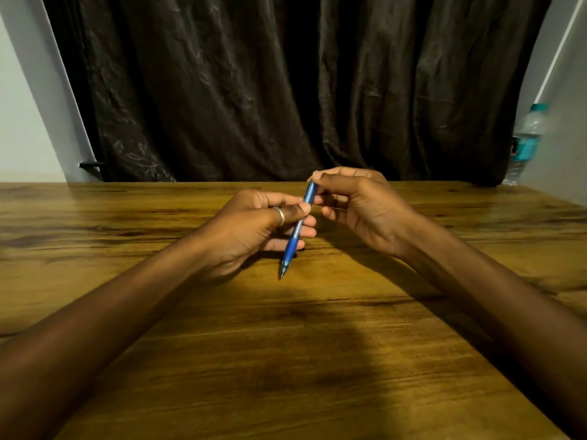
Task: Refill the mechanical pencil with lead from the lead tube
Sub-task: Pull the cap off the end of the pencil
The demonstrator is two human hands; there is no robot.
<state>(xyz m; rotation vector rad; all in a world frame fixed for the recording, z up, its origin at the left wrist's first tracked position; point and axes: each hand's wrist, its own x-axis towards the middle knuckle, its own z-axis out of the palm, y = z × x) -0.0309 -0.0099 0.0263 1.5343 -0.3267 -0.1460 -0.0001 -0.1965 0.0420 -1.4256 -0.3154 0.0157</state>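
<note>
- Wooden worktop point(317, 344), dark curtain behind; no lead tube seen.
- Slim blue plastic mechanical pencil point(297, 231) is pinched mid-barrel by left hand point(254, 230), cap end by right hand point(355, 208).
- Light, stiff, likely slippery; rubber grip is best held.

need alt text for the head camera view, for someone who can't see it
Two bare hands hold a blue mechanical pencil tip-down over a wooden table: the left hand grips its barrel while the right hand pinches its top end. A dark curtain hangs behind, and a water bottle stands at far right.
</note>
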